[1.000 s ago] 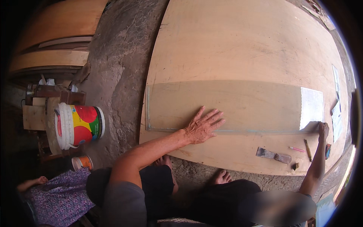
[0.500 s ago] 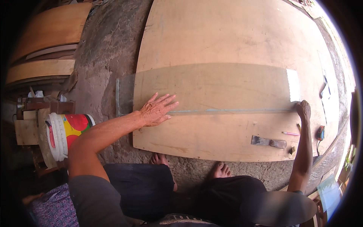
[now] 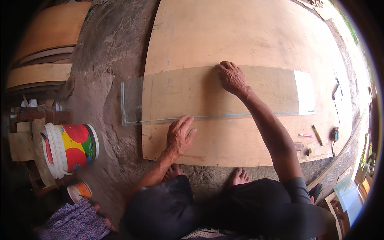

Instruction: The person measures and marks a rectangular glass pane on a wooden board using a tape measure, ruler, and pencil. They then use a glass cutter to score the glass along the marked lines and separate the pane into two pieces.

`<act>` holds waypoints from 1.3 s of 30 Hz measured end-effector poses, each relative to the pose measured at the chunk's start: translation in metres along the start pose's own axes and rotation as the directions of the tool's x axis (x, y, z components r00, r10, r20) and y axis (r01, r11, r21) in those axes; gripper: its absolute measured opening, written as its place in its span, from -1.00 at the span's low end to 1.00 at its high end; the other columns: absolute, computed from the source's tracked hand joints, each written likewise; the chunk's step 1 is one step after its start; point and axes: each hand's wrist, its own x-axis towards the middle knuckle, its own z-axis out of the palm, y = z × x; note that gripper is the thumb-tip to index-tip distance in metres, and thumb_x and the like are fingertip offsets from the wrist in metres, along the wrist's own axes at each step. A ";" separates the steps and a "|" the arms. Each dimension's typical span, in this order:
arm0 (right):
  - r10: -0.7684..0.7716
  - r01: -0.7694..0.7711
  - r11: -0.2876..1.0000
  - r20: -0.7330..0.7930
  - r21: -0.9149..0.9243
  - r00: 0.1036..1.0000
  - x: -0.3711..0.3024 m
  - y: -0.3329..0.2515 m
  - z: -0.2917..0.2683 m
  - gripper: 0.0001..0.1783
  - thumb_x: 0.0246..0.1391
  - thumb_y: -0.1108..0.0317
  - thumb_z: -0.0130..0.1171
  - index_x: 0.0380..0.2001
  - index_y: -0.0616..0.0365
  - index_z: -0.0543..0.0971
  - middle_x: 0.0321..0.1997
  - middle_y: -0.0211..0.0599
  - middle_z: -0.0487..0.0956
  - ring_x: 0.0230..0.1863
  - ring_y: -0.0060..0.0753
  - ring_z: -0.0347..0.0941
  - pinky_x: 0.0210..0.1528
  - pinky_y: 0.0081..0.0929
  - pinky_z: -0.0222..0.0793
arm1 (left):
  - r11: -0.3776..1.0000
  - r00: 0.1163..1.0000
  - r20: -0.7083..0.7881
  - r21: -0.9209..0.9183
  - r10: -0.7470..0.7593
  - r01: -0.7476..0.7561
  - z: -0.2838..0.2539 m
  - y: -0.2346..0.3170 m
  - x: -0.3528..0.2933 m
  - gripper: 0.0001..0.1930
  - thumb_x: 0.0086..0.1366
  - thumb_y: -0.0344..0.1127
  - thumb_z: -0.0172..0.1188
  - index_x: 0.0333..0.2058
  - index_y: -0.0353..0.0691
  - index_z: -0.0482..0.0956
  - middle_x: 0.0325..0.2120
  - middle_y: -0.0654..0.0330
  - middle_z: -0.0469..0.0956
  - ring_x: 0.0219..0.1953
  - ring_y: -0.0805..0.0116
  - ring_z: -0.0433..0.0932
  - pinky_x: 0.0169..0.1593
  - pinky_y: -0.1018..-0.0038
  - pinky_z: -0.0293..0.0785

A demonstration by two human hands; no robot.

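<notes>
Right hand [image 3: 231, 78] has hopped from the right end of the glass pane [image 3: 172, 96] to its far edge, fingers curled, can't tell if gripping; left hand [image 3: 180, 138] sits loosely spread, empty-looking, by the near edge. Pane's left end overhangs the plywood board [image 3: 200, 32], so leaning there could crack it. Rough grey floor [image 3: 104, 60], colourful bucket [image 3: 76, 148] left.

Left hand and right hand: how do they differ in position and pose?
The left hand is at the glass pane's near edge; the right hand is at its far edge. The left hand's fingers are fairly extended; the right hand's look bent. Both are bare.
</notes>
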 end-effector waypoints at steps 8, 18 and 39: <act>0.084 -0.081 0.996 0.071 -0.037 0.994 0.009 -0.010 0.005 -0.70 0.11 0.40 0.05 -0.06 0.10 0.54 0.01 -0.16 0.49 0.10 -0.03 0.42 0.10 -0.14 0.43 | 0.571 0.523 -0.231 -0.275 -0.820 0.774 -0.112 -0.202 -0.007 -0.25 0.44 0.00 0.12 0.42 -0.32 0.11 0.42 -0.18 0.09 0.45 -0.04 0.12 0.43 0.18 0.11; 0.144 -0.138 0.988 0.086 -0.066 0.986 -0.027 -0.029 0.001 -0.69 0.14 0.35 0.11 -0.02 0.08 0.51 0.01 -0.14 0.48 0.09 -0.01 0.40 0.06 -0.09 0.41 | 0.484 0.524 -0.093 -0.543 -0.847 0.686 -0.110 -0.230 -0.044 -0.29 0.42 -0.04 0.19 0.38 -0.34 0.20 0.28 -0.06 0.38 0.33 0.07 0.34 0.32 0.21 0.25; 0.605 -0.493 -0.441 0.654 0.750 0.454 -0.231 -0.134 -0.034 -0.55 0.34 0.11 0.15 0.07 0.28 0.49 -0.05 -0.17 0.65 -0.15 -0.30 0.65 -0.17 -0.42 0.58 | 0.322 0.364 -0.095 -0.701 -0.926 0.636 -0.118 -0.228 -0.063 -0.64 0.34 -0.02 0.28 -0.10 -0.19 0.65 -0.36 0.32 0.56 -0.66 0.53 0.29 -0.63 0.55 0.24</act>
